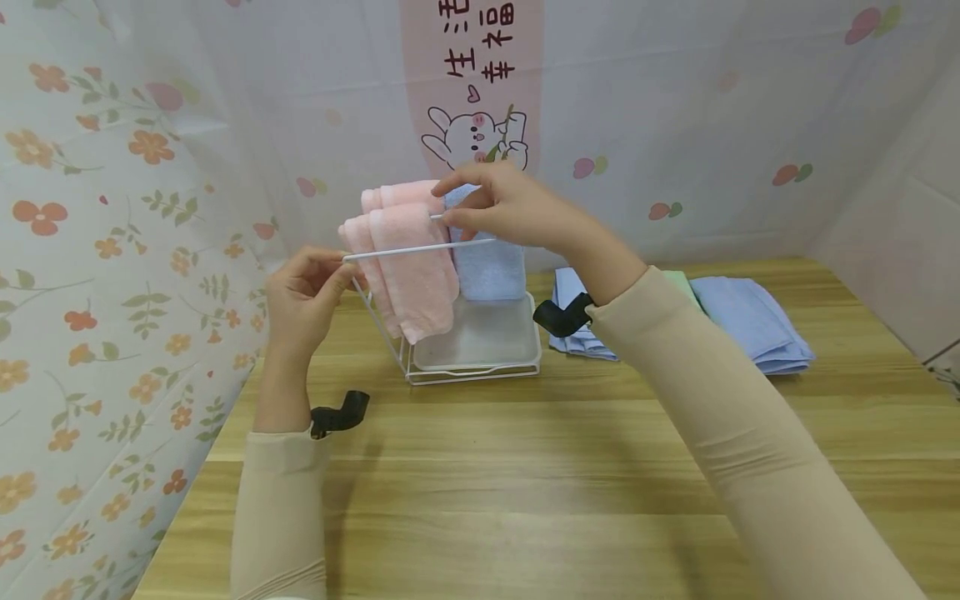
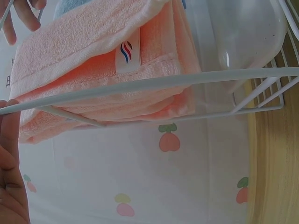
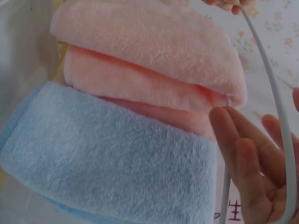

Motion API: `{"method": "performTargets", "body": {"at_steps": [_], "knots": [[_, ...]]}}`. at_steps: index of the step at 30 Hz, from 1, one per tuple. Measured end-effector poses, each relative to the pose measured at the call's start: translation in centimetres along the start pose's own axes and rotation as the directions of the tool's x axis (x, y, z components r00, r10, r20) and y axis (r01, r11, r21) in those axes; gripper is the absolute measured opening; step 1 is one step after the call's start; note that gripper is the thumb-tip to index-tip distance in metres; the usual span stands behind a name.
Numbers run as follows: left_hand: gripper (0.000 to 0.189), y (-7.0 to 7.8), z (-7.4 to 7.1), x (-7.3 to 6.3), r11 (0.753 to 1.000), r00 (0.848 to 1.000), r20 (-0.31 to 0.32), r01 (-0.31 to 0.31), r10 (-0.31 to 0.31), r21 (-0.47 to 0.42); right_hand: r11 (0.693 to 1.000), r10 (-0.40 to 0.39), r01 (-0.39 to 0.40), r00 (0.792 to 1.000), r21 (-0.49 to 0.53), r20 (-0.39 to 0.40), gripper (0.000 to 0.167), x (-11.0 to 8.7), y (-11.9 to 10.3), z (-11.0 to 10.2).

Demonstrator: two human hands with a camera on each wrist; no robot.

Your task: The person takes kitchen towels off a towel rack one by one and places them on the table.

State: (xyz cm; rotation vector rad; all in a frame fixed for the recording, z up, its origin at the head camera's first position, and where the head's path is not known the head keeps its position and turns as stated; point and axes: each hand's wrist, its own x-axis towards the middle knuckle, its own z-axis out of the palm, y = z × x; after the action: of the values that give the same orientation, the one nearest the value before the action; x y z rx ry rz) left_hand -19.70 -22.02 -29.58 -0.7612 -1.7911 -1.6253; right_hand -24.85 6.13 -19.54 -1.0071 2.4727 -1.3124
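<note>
On the table stands a white wire rack (image 1: 420,248) with a pale tray (image 1: 491,333) in its base. Folded pink towels (image 1: 412,275) hang over its inner bars, and a folded blue towel (image 1: 489,271) hangs beside them on the right. My left hand (image 1: 296,296) pinches the rack's front left top corner between thumb and fingers. Above the rack, my right hand (image 1: 517,204) reaches over the front bar with loosely bent fingers. Its fingertips (image 3: 219,116) are right at the pink towel's edge beside an inner bar, apart from one another.
Right of the rack lie folded blue cloths (image 1: 750,321), more blue cloth (image 1: 577,342) and a green cloth (image 1: 678,287), partly hidden by my right forearm. A patterned curtain (image 1: 675,108) rises behind the wooden table (image 1: 480,483), and a floral one (image 1: 112,275) stands close on the left.
</note>
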Motion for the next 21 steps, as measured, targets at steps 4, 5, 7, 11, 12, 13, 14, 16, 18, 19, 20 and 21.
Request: {"method": "performTargets", "body": {"at_steps": [4, 5, 7, 11, 12, 13, 14, 16, 18, 19, 20, 21], "knots": [[0.016, 0.0, 0.0, 0.1, 1.0, 1.0, 0.004, 0.0, 0.0, -0.003, 0.999, 0.035, -0.034, 0.997, -0.016, 0.071, 0.043, 0.7, -0.4, 0.2], [0.016, 0.0, 0.0, 0.1, 1.0, 1.0, 0.006, 0.0, 0.0, -0.005, 0.999, 0.044, -0.044, 0.995, -0.01, 0.088, 0.043, 0.9, -0.5, 0.3], [0.016, 0.0, 0.0, 0.1, 1.0, 1.0, 0.01, 0.001, -0.001, -0.008, 0.998, 0.064, -0.066, 0.989, 0.007, 0.131, 0.044, 1.2, -0.5, 0.2], [0.015, -0.1, 0.2, 0.1, 1.0, 1.0, 0.016, -0.001, 0.001, 0.002, 0.994, 0.11, -0.113, 0.966, 0.001, 0.232, 0.047, 1.8, -0.5, 0.2], [0.015, 0.0, 0.2, 0.1, 1.0, 1.0, 0.015, -0.002, 0.002, 0.005, 0.993, 0.119, -0.122, 0.958, -0.003, 0.262, 0.048, 2.0, -0.5, 0.2], [0.015, 0.0, 0.2, 0.1, 1.0, 1.0, 0.014, -0.003, 0.003, 0.009, 0.991, 0.127, -0.13, 0.95, -0.012, 0.287, 0.05, 2.2, -0.5, 0.3], [0.014, 0.0, 0.2, 0.1, 1.0, 1.0, 0.011, -0.005, 0.004, 0.01, 0.99, 0.137, -0.137, 0.942, -0.023, 0.307, 0.052, 2.4, -0.5, 0.3], [0.014, 0.1, 0.2, 0.1, 1.0, 1.0, 0.006, -0.005, 0.005, 0.006, 0.987, 0.158, -0.155, 0.928, -0.035, 0.337, 0.056, 2.7, -0.6, 0.4], [0.013, 0.2, 0.2, 0.0, 1.0, 1.0, 0.001, -0.004, 0.004, -0.004, 0.984, 0.18, -0.172, 0.919, -0.052, 0.352, 0.06, 3.1, -0.6, 0.4], [0.012, 0.3, 0.2, 0.0, 1.0, 1.0, -0.002, -0.004, 0.004, -0.009, 0.981, 0.193, -0.182, 0.914, -0.064, 0.357, 0.062, 3.3, -0.7, 0.5], [0.012, 0.3, 0.2, 0.0, 1.0, 1.0, -0.003, -0.003, 0.003, -0.01, 0.978, 0.208, -0.196, 0.91, -0.071, 0.359, 0.063, 3.5, -0.7, 0.5], [0.012, 0.3, 0.2, -0.1, 1.0, 1.0, -0.004, -0.002, 0.002, -0.011, 0.975, 0.221, -0.208, 0.907, -0.076, 0.359, 0.064, 3.6, -0.7, 0.5]]}}
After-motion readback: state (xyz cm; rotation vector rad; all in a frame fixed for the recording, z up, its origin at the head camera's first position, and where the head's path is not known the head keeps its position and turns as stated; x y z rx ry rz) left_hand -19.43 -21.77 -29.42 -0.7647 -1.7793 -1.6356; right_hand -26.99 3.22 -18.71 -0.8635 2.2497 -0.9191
